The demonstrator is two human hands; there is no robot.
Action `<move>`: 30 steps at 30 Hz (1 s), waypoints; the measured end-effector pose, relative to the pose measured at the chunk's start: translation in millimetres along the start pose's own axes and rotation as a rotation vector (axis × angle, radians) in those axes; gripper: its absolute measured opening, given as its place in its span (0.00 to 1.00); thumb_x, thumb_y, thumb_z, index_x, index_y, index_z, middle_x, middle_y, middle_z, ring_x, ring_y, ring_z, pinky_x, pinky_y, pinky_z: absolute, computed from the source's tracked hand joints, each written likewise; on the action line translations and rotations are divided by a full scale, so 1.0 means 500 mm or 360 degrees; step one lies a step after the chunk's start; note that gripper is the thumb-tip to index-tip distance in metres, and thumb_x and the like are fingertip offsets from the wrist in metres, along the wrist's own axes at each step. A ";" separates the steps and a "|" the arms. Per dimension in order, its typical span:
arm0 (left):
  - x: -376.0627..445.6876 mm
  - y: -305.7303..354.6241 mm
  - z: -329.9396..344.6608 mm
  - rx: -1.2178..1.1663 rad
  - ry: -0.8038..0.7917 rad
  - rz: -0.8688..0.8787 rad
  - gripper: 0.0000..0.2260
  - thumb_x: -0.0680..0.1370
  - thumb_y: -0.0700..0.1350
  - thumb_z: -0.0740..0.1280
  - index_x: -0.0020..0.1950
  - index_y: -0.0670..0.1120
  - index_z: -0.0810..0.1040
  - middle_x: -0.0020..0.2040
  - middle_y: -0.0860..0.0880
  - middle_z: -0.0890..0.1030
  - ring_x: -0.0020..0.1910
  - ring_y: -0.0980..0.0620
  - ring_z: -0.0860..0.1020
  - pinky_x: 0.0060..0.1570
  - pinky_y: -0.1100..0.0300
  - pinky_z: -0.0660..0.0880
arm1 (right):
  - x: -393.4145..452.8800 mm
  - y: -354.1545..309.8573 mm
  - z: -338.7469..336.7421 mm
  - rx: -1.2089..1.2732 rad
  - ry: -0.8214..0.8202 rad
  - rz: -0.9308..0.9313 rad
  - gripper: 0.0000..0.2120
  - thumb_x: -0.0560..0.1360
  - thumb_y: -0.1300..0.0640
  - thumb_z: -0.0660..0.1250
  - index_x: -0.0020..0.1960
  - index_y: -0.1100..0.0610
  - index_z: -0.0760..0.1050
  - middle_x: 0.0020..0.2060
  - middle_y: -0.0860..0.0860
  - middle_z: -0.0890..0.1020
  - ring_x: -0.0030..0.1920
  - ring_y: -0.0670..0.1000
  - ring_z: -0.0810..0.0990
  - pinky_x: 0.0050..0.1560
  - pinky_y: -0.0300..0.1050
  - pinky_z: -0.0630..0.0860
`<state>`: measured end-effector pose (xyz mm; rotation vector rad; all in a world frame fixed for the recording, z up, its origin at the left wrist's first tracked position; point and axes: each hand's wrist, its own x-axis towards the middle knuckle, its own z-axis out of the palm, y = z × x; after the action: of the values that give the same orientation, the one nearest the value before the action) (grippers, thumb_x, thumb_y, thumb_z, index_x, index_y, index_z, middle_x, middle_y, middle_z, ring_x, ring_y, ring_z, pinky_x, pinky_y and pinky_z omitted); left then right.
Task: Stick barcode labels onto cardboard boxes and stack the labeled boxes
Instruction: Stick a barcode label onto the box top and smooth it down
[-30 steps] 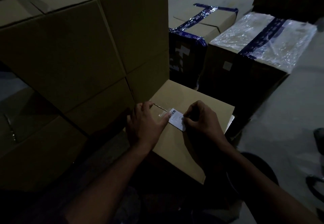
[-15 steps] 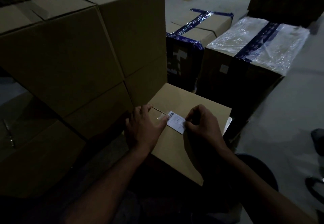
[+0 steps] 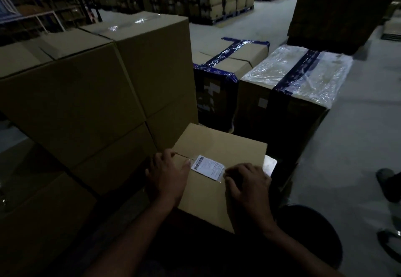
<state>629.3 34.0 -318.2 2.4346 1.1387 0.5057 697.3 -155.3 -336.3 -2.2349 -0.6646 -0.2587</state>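
Observation:
A small cardboard box (image 3: pixel 225 146) stands right in front of me with its top facing up. A white barcode label (image 3: pixel 207 166) lies across the top near the flap seam. My left hand (image 3: pixel 167 177) rests on the box's left edge, its thumb touching the label's left end. My right hand (image 3: pixel 247 186) has its fingers curled and pinches the label's right end. The right corner of the label is hidden under those fingers.
Large stacked cardboard boxes (image 3: pixel 86 103) stand close on the left. Behind are a box with blue tape (image 3: pixel 230 59) and a plastic-wrapped box (image 3: pixel 299 75). A white sheet (image 3: pixel 270 165) shows at the small box's right edge. Open concrete floor (image 3: pixel 358 135) lies to the right, with someone's shoe (image 3: pixel 386 176).
The view has tilted up, showing more of the warehouse. My right hand has slid rightward along the label, so more of it shows and it lies flatter on the box.

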 end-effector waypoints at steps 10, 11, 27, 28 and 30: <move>-0.033 -0.014 -0.024 -0.0269 -0.0288 -0.0177 0.48 0.63 0.70 0.75 0.75 0.50 0.60 0.71 0.44 0.67 0.67 0.42 0.69 0.62 0.48 0.71 | 0.144 0.043 -0.079 0.0054 -0.0579 -0.0229 0.07 0.70 0.52 0.76 0.46 0.52 0.85 0.43 0.47 0.85 0.44 0.42 0.78 0.45 0.35 0.73; -0.030 -0.010 -0.024 -0.0270 -0.0274 -0.0168 0.50 0.64 0.70 0.74 0.77 0.50 0.58 0.72 0.44 0.65 0.69 0.42 0.68 0.63 0.47 0.71 | 0.139 0.036 -0.071 0.0043 -0.0543 -0.0174 0.07 0.70 0.52 0.76 0.47 0.51 0.84 0.43 0.46 0.85 0.44 0.43 0.79 0.45 0.37 0.74; -0.014 -0.010 0.023 -0.0440 -0.0209 -0.0076 0.52 0.61 0.71 0.74 0.78 0.54 0.56 0.72 0.45 0.67 0.69 0.44 0.68 0.64 0.44 0.71 | 0.116 0.027 -0.019 0.0093 -0.0391 -0.0045 0.15 0.67 0.52 0.73 0.45 0.43 0.68 0.41 0.40 0.80 0.45 0.43 0.74 0.54 0.47 0.66; -0.014 -0.011 0.024 -0.0441 -0.0205 -0.0073 0.52 0.60 0.72 0.73 0.77 0.54 0.56 0.72 0.46 0.67 0.69 0.44 0.68 0.64 0.43 0.71 | 0.115 0.028 -0.020 0.0093 -0.0384 -0.0053 0.15 0.67 0.53 0.73 0.45 0.43 0.68 0.41 0.40 0.80 0.45 0.43 0.74 0.53 0.47 0.66; -0.012 -0.014 0.026 -0.0456 -0.0196 -0.0073 0.53 0.59 0.72 0.73 0.77 0.54 0.56 0.72 0.46 0.67 0.70 0.45 0.68 0.65 0.43 0.71 | 0.113 0.023 -0.020 0.0051 -0.0409 -0.0060 0.15 0.68 0.53 0.73 0.46 0.44 0.68 0.43 0.40 0.80 0.46 0.43 0.73 0.53 0.45 0.63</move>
<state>627.6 30.4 -333.8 2.1574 0.9944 0.4632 751.6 -147.7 -315.1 -2.2465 -0.8414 0.0223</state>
